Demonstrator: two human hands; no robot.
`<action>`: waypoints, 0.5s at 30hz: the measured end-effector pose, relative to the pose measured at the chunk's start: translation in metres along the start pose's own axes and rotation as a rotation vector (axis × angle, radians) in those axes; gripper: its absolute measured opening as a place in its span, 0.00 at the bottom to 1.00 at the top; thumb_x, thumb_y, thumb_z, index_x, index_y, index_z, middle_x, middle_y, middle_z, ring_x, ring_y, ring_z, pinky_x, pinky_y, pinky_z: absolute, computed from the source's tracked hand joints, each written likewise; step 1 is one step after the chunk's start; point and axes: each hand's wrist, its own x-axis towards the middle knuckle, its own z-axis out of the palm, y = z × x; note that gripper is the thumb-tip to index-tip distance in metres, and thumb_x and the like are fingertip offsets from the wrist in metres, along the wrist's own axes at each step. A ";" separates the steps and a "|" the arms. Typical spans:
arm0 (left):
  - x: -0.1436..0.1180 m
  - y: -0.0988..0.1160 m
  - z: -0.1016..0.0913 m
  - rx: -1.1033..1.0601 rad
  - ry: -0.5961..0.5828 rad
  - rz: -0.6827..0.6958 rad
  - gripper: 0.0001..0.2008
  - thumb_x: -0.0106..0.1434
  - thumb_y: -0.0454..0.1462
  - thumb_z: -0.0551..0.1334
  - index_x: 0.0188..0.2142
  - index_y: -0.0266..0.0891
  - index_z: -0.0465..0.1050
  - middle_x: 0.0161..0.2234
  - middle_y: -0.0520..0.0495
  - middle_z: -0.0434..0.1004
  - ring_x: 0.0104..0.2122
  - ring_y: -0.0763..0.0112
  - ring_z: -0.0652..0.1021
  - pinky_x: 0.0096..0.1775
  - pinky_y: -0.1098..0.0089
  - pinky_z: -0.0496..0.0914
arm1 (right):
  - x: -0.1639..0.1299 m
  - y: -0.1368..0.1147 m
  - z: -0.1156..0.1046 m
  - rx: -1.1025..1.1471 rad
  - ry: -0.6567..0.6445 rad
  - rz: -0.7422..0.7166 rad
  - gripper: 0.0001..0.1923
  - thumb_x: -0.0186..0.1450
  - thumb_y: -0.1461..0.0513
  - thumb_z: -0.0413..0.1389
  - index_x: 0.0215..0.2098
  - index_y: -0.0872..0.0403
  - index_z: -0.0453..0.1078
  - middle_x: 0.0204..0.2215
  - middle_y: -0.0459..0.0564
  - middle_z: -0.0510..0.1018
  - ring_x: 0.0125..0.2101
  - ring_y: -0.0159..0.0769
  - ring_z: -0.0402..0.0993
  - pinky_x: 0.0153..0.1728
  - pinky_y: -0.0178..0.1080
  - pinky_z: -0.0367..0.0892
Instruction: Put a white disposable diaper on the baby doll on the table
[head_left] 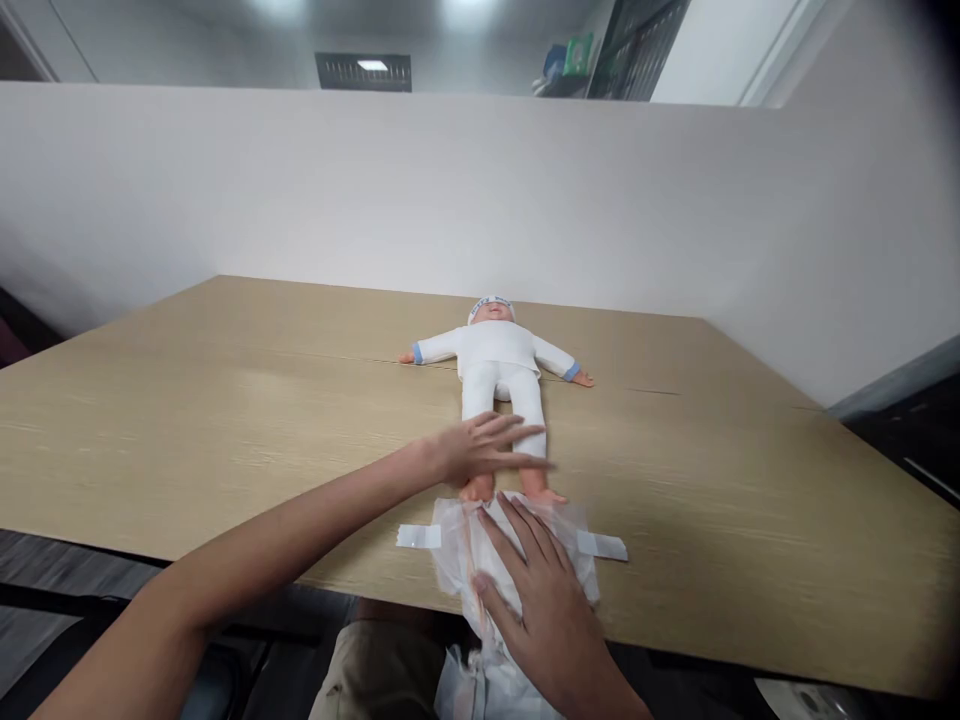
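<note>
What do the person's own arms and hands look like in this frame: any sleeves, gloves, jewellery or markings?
Both arms are bare as far as they show: no sleeves, gloves, watch or bracelet. The left hand is blurred, so small details there cannot be told. The right hand shows no ring or marking. Fingernails look short and plain.

Doll (pixel 498 372) shins: hidden under left hand (pixel 484 449), itself motion-blurred at the fingertips.
Diaper (pixel 517 560) middle: covered by right hand (pixel 544 610).
Diaper near end: hanging past the table (pixel 187 400) edge, cut off by the bottom border.
Doll face: too small to make out.
Shelf items beyond the doll: blurred, unidentifiable.
</note>
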 end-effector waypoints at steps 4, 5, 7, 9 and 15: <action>0.016 -0.007 0.009 -0.051 0.037 0.118 0.47 0.52 0.29 0.73 0.70 0.49 0.67 0.78 0.45 0.54 0.73 0.45 0.62 0.66 0.56 0.62 | 0.000 0.003 0.001 0.004 -0.003 -0.015 0.35 0.76 0.53 0.56 0.79 0.41 0.56 0.75 0.50 0.64 0.74 0.56 0.61 0.69 0.62 0.66; 0.020 -0.008 0.012 -0.052 0.068 0.129 0.40 0.55 0.29 0.71 0.67 0.48 0.70 0.77 0.44 0.58 0.71 0.46 0.64 0.65 0.55 0.62 | 0.000 0.004 0.002 0.004 -0.003 -0.023 0.36 0.76 0.53 0.56 0.79 0.40 0.55 0.75 0.50 0.64 0.73 0.57 0.62 0.69 0.63 0.66; 0.026 -0.009 0.016 -0.058 0.138 0.144 0.26 0.64 0.30 0.66 0.61 0.47 0.75 0.71 0.43 0.69 0.65 0.50 0.69 0.62 0.55 0.64 | 0.000 0.006 0.002 0.004 -0.007 -0.034 0.37 0.75 0.53 0.57 0.80 0.40 0.53 0.76 0.50 0.63 0.73 0.57 0.63 0.68 0.62 0.67; 0.031 -0.010 0.017 -0.088 0.190 0.148 0.18 0.72 0.33 0.61 0.58 0.48 0.77 0.64 0.43 0.77 0.60 0.52 0.73 0.58 0.55 0.66 | 0.000 0.010 0.003 0.005 -0.026 -0.036 0.39 0.75 0.52 0.57 0.81 0.39 0.50 0.77 0.49 0.61 0.73 0.57 0.63 0.68 0.62 0.68; 0.037 -0.024 -0.020 -0.436 0.308 0.074 0.17 0.76 0.39 0.58 0.60 0.46 0.77 0.62 0.46 0.81 0.55 0.55 0.76 0.59 0.56 0.67 | 0.014 0.021 0.002 0.014 -0.105 -0.017 0.40 0.76 0.49 0.56 0.81 0.38 0.47 0.79 0.48 0.56 0.76 0.56 0.56 0.71 0.63 0.64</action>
